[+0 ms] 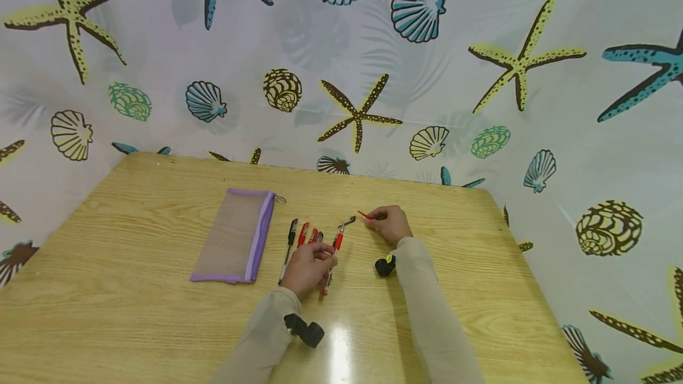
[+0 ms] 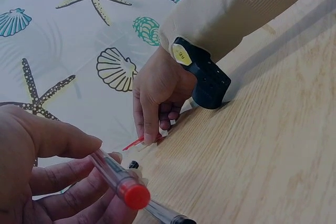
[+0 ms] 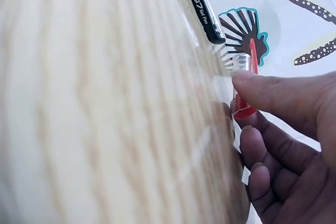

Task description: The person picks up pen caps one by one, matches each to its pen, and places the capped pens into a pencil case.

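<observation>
My left hand [image 1: 308, 270] pinches a clear-barrelled red gel pen [image 1: 338, 242] between thumb and fingers, its red end plug [image 2: 135, 195] toward the left wrist camera. Off to its right, my right hand [image 1: 392, 225] pinches a red pen cap [image 3: 245, 109] with its clip, apart from the pen. Between the hands, a black pen cap [image 1: 350, 220] lies on the table; in the right wrist view it carries "Q7 Gel Pen" lettering. Beside and partly behind the left hand lie several pens, among them a black pen [image 1: 291, 236] and a red pen [image 1: 303, 233].
A mesh pouch [image 1: 230, 233] with purple edging and a zip lies left of the pens on the wooden table [image 1: 133, 289]. A curtain [image 1: 235, 135] printed with shells and starfish hangs behind the table and along its sides.
</observation>
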The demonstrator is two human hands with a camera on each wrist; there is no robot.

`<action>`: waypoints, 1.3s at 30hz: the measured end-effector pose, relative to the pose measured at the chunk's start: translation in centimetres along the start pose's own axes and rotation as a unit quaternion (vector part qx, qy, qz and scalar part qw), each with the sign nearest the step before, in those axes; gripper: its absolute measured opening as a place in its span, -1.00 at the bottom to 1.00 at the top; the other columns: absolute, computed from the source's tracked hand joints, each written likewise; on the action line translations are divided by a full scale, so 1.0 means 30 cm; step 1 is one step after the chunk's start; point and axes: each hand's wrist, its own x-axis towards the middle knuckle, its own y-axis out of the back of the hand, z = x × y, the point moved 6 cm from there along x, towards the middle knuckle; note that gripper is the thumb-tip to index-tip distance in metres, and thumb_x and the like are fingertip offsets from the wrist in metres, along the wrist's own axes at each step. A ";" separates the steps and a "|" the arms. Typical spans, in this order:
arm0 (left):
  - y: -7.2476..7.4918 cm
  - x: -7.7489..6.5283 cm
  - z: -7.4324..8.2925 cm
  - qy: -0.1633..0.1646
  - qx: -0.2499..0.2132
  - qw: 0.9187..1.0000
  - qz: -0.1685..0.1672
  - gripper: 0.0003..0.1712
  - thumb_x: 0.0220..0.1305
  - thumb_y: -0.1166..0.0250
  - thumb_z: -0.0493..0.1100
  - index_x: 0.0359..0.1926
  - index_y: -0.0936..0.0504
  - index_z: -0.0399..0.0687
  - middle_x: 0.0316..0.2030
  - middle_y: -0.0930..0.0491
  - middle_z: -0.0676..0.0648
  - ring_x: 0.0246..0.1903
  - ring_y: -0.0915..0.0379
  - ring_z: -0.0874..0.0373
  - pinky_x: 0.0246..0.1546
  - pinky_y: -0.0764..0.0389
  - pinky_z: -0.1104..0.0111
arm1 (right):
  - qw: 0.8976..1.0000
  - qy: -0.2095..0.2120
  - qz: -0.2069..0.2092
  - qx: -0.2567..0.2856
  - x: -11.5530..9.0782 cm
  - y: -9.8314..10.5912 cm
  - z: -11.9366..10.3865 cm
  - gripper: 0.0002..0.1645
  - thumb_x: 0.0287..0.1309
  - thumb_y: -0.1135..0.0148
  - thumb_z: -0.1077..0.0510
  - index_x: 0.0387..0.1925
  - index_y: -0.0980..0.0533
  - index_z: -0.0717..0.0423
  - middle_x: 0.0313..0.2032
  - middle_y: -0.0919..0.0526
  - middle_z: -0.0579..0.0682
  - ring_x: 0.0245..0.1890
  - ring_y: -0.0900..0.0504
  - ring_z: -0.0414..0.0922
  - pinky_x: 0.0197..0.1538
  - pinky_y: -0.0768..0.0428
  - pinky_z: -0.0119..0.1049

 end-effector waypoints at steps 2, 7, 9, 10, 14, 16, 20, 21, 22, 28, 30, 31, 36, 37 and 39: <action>-0.001 -0.001 -0.001 0.002 -0.004 1.000 -0.001 -0.75 0.28 -0.25 -0.23 -0.06 -0.61 -0.26 -0.33 -0.61 -0.16 -0.66 -0.46 0.20 -0.61 -0.54 0.33 | 1.000 0.003 0.002 0.003 -0.004 0.005 -0.003 -0.83 0.10 -0.39 0.20 -0.29 -0.69 0.22 -0.37 -0.69 0.05 -0.41 -0.57 -0.11 -0.33 -0.50 -0.29; -0.004 -0.002 -0.005 0.010 -0.014 1.000 -0.004 -0.74 0.28 -0.25 -0.23 -0.04 -0.60 -0.26 -0.32 -0.61 -0.15 -0.64 -0.48 0.20 -0.60 -0.56 0.34 | 1.000 0.015 0.005 0.022 -0.009 0.011 -0.004 -0.83 0.14 -0.36 0.19 -0.26 -0.67 0.23 -0.35 -0.69 0.06 -0.41 -0.57 -0.11 -0.35 -0.49 -0.29; -0.005 -0.003 -0.008 0.013 -0.017 1.000 -0.006 -0.73 0.28 -0.25 -0.23 -0.03 -0.59 -0.27 -0.32 -0.61 -0.15 -0.64 -0.48 0.19 -0.60 -0.56 0.34 | 0.999 0.020 0.005 0.030 -0.010 0.011 -0.002 -0.82 0.14 -0.35 0.19 -0.25 -0.66 0.23 -0.35 -0.69 0.07 -0.42 -0.56 -0.11 -0.37 -0.49 -0.31; -0.005 -0.003 -0.008 0.013 -0.019 1.000 -0.008 -0.73 0.29 -0.25 -0.24 -0.03 -0.59 -0.27 -0.31 -0.61 -0.15 -0.64 -0.49 0.19 -0.60 -0.56 0.34 | 0.999 0.023 0.005 0.035 -0.011 0.012 -0.001 -0.82 0.15 -0.35 0.20 -0.25 -0.66 0.24 -0.35 -0.69 0.07 -0.42 -0.57 -0.11 -0.38 -0.50 -0.31; -0.008 -0.005 -0.008 0.014 -0.028 0.999 -0.016 -0.72 0.29 -0.24 -0.24 -0.01 -0.58 -0.27 -0.29 -0.61 -0.19 -0.63 -0.51 0.17 -0.59 -0.57 0.34 | 0.998 0.027 0.006 0.054 -0.017 0.014 0.002 -0.81 0.17 -0.33 0.21 -0.21 -0.65 0.24 -0.33 -0.70 0.07 -0.43 -0.57 -0.12 -0.39 -0.52 -0.32; -0.009 -0.004 -0.010 0.015 -0.035 0.999 -0.019 -0.72 0.30 -0.24 -0.25 0.00 -0.57 -0.27 -0.28 -0.61 -0.20 -0.62 -0.53 0.16 -0.59 -0.57 0.34 | 0.997 0.029 0.007 0.067 -0.022 0.016 0.002 -0.81 0.19 -0.30 0.23 -0.18 -0.65 0.25 -0.32 -0.69 0.08 -0.43 -0.57 -0.10 -0.39 -0.53 -0.31; -0.009 -0.003 -0.011 0.016 -0.041 0.999 -0.024 -0.71 0.31 -0.23 -0.25 0.02 -0.56 -0.27 -0.29 -0.64 -0.19 -0.60 -0.54 0.16 -0.57 -0.57 0.34 | 0.995 0.031 0.010 0.096 -0.034 0.017 0.000 -0.79 0.24 -0.25 0.23 -0.13 -0.65 0.25 -0.30 -0.67 0.12 -0.44 -0.57 -0.08 -0.38 -0.52 -0.28; -0.009 -0.002 -0.012 0.015 -0.040 0.999 -0.025 -0.71 0.32 -0.22 -0.24 0.02 -0.55 -0.27 -0.29 -0.65 -0.18 -0.60 -0.53 0.16 -0.57 -0.57 0.34 | 0.994 0.033 0.010 0.102 -0.036 0.016 -0.001 -0.78 0.25 -0.24 0.23 -0.13 -0.65 0.25 -0.29 -0.67 0.13 -0.44 -0.57 -0.07 -0.38 -0.52 -0.28; -0.008 -0.003 -0.011 0.013 -0.038 0.999 -0.026 -0.71 0.32 -0.22 -0.24 0.03 -0.55 -0.27 -0.29 -0.66 -0.17 -0.60 -0.52 0.17 -0.57 -0.56 0.34 | 0.993 0.032 0.009 0.109 -0.039 0.015 -0.001 -0.78 0.25 -0.24 0.23 -0.12 -0.66 0.24 -0.29 -0.67 0.13 -0.44 -0.57 -0.07 -0.38 -0.52 -0.28; -0.008 -0.003 -0.013 0.001 -0.036 0.999 -0.032 -0.70 0.35 -0.19 -0.23 0.06 -0.52 -0.27 -0.31 -0.69 -0.16 -0.60 -0.50 0.18 -0.56 -0.55 0.34 | 0.989 0.039 0.013 0.145 -0.051 0.008 -0.003 -0.80 0.21 -0.28 0.23 -0.16 -0.64 0.25 -0.32 -0.66 0.08 -0.44 -0.57 -0.06 -0.41 -0.52 -0.30; -0.008 -0.003 -0.014 0.000 -0.039 0.999 -0.032 -0.70 0.36 -0.18 -0.23 0.06 -0.52 -0.27 -0.31 -0.69 -0.16 -0.60 -0.52 0.17 -0.57 -0.55 0.34 | 0.986 0.041 0.017 0.158 -0.057 0.006 -0.003 -0.81 0.19 -0.30 0.21 -0.19 -0.63 0.26 -0.36 -0.65 0.06 -0.45 -0.56 -0.06 -0.42 -0.51 -0.31; -0.008 -0.003 -0.014 0.000 -0.041 0.999 -0.032 -0.70 0.36 -0.18 -0.23 0.06 -0.52 -0.27 -0.31 -0.68 -0.17 -0.60 -0.52 0.17 -0.57 -0.55 0.34 | 0.986 0.042 0.019 0.161 -0.062 0.006 -0.004 -0.81 0.19 -0.31 0.20 -0.20 -0.62 0.25 -0.38 -0.65 0.06 -0.46 -0.56 -0.06 -0.42 -0.50 -0.31; -0.008 -0.003 -0.012 -0.004 -0.046 0.998 -0.031 -0.69 0.36 -0.19 -0.23 0.06 -0.53 -0.28 -0.30 -0.68 -0.18 -0.59 -0.51 0.18 -0.56 -0.53 0.35 | 0.983 0.050 0.034 0.172 -0.084 0.008 -0.008 -0.77 0.18 -0.33 0.13 -0.21 -0.64 0.22 -0.35 -0.66 0.03 -0.41 -0.56 -0.03 -0.36 -0.52 -0.28; -0.008 -0.003 -0.012 -0.004 -0.047 0.998 -0.032 -0.69 0.36 -0.19 -0.23 0.06 -0.53 -0.28 -0.30 -0.68 -0.19 -0.58 -0.51 0.18 -0.56 -0.53 0.35 | 0.982 0.051 0.037 0.176 -0.088 0.007 -0.009 -0.75 0.17 -0.33 0.12 -0.20 -0.64 0.22 -0.34 -0.67 0.03 -0.40 -0.57 -0.01 -0.34 -0.53 -0.27; -0.009 -0.002 -0.012 -0.004 -0.046 0.998 -0.032 -0.70 0.36 -0.18 -0.23 0.06 -0.53 -0.27 -0.30 -0.68 -0.18 -0.58 -0.52 0.18 -0.55 -0.53 0.35 | 0.979 0.053 0.040 0.191 -0.094 0.006 -0.011 -0.71 0.18 -0.33 0.10 -0.17 -0.65 0.25 -0.31 -0.68 0.02 -0.35 -0.58 0.02 -0.29 -0.55 -0.26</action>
